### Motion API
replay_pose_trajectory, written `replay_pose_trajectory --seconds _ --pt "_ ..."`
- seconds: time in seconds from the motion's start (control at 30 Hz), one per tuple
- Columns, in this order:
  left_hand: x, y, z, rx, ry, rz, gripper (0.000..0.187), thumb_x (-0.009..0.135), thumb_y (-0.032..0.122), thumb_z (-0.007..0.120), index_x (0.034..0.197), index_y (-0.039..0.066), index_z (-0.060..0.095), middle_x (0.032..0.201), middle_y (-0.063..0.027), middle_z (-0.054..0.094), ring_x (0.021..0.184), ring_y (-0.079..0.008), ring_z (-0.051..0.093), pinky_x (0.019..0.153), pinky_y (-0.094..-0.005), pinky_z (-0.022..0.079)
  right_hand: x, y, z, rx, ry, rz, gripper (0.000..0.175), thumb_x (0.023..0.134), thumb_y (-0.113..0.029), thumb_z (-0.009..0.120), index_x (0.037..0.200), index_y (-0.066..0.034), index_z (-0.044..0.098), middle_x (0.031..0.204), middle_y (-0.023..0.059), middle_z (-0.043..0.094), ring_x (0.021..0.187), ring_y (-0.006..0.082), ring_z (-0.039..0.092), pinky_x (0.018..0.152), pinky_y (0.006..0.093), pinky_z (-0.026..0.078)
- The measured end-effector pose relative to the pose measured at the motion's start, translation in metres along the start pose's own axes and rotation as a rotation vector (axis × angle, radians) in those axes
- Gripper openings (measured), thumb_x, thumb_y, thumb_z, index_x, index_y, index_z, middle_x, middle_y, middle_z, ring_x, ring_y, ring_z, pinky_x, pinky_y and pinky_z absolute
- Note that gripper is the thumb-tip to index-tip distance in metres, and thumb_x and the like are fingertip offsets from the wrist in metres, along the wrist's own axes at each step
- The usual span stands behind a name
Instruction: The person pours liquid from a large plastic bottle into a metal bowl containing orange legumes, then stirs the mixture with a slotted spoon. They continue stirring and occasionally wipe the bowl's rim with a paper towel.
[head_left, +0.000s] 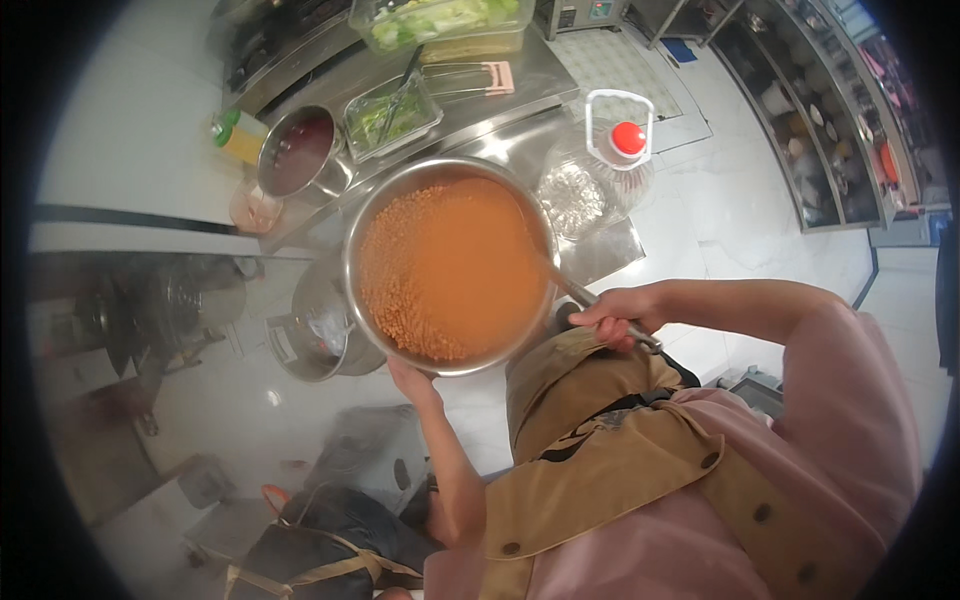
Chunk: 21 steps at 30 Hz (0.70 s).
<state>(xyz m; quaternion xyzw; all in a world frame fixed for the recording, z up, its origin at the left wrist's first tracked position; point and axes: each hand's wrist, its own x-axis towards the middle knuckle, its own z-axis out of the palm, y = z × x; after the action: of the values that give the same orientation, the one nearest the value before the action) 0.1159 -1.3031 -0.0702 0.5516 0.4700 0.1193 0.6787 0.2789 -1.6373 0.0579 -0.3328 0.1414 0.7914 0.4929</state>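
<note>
A wide stainless steel bowl (352, 300) lies before me, full of an orange-brown liquid (480, 262). Small orange-brown grains (405, 315), like beans or lentils, show along its left side. My left hand (412, 384) supports the bowl at its near-left edge, the fingers mostly hidden beneath. In my right hand (619, 319) is the metal handle of a ladle or similar utensil (571, 286). Its far end dips into the liquid at the bowl's right side and cannot be seen.
A clear plastic jug (592, 187) with red cap stands right of the bowl. Beyond are a steel pot (300, 150) of dark red liquid, a tub of chopped greens (394, 112) and a lettuce tub (435, 22). Left is a metal bucket (307, 345); lower left, another person (322, 540).
</note>
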Motion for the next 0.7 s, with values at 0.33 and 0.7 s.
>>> replay_pose_trajectory --seconds 0.33,0.7 --pt "0.001 0.012 -0.007 -0.010 -0.072 -0.058 0.060 0.096 0.051 0.033 0.136 0.007 0.034 0.133 -0.0114 0.043 0.114 -0.0274 0.051 0.080 -0.0360 0.052 0.027 0.013 0.031 0.158 -0.083 -0.154 0.044 0.098 -0.037 0.045 0.061 -0.0184 0.032 0.051 -0.0097 0.027 0.042 0.0016 0.028 0.041 0.0209 0.029" --pt "0.007 0.007 -0.019 -0.144 -0.182 -0.138 0.063 0.096 0.051 0.037 0.138 0.004 0.033 0.136 -0.0116 0.043 0.120 -0.0274 0.048 0.090 -0.0396 0.046 -0.030 0.035 0.062 -0.490 0.383 -0.378 0.036 0.089 -0.037 0.062 0.084 -0.0051 0.046 0.053 -0.0021 0.039 0.042 0.0087 0.039 0.041 0.0259 0.035"
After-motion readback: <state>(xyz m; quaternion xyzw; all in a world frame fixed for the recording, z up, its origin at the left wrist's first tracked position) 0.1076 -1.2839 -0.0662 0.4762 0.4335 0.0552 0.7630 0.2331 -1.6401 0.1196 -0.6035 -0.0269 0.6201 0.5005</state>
